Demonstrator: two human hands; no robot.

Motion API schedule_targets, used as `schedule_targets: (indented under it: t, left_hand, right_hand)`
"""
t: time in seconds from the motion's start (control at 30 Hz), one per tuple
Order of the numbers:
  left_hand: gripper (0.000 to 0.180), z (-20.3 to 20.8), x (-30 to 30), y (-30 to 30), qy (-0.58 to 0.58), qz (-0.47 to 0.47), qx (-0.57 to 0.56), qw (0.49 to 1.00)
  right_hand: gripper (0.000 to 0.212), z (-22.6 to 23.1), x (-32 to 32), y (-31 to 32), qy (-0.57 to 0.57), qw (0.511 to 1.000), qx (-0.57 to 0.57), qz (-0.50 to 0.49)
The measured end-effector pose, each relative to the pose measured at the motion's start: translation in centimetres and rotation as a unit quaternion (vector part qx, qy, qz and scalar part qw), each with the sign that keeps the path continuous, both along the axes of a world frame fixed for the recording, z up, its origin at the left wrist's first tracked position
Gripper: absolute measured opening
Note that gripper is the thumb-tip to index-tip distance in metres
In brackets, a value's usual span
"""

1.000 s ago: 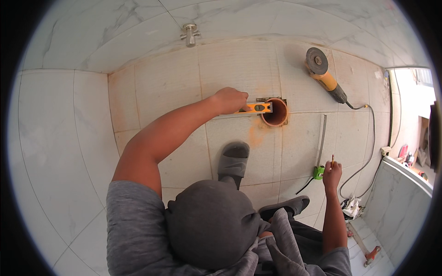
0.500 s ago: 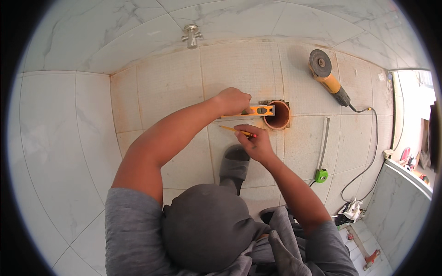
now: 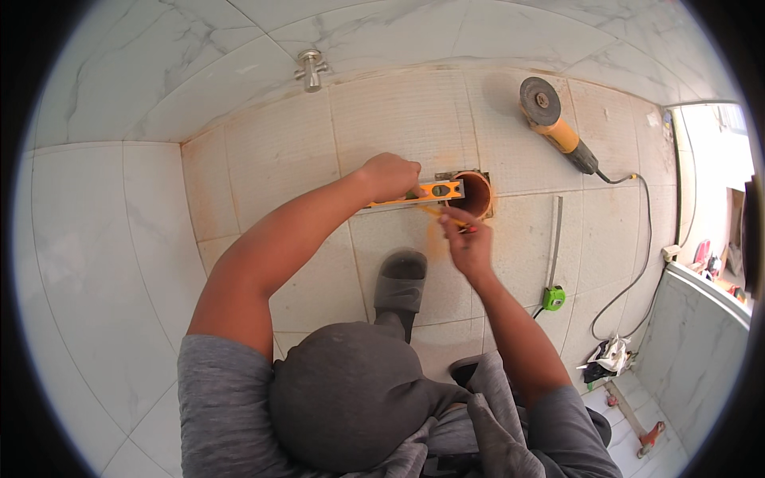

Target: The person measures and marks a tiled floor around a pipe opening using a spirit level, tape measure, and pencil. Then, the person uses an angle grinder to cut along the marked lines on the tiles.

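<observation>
level (image 3: 438, 191) partly over orange pipe (image 3: 481, 205)

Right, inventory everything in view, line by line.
Pipe: 1, terracotta, centre
Level: 1, orange, end at pipe
Pencil: 1, yellow, near level
Tape: 1, green case, grey blade, right
Grinder: 1, yellow and black, upper right
Cord: 1, grey, right
Valve: 1, silver, top left
Bag: 1, white and black, lower right
Small objects: 2, red, lower right, kind unclear
Clutter: uncountable, mixed, far right
Floor tiles: many, beige, centre
Wall tiles: many, white, around the edges
Headwear: 1, dark grey, bottom centre
Shirt: 1, grey, bottom
Slipper: 1 clear, grey, below level
Left hand: 1, bare, on level
Right hand: 1, bare, around pencil
</observation>
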State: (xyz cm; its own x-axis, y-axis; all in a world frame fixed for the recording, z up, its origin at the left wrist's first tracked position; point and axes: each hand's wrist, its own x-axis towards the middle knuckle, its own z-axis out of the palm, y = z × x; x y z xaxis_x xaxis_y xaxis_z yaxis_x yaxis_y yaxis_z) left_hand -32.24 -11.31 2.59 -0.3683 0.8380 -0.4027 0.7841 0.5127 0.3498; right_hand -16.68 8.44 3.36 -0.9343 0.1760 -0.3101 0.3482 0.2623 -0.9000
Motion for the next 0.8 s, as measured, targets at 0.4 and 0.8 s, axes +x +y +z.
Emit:
schedule_targets:
  t: [0.4,0.8]
  left_hand:
    - [0.029,-0.6,-0.2,0.5,-0.073,0.1,-0.032,0.992]
    - [0.022,0.2,-0.9,0.7,-0.056,0.017,-0.02,0.998]
  right_hand:
    - [0.02,1.8,-0.3,-6.8,0.031,0.993,-0.033,0.105]
    - [0.02,1.8,-0.6,-6.1,0.026,0.992,-0.025,0.118]
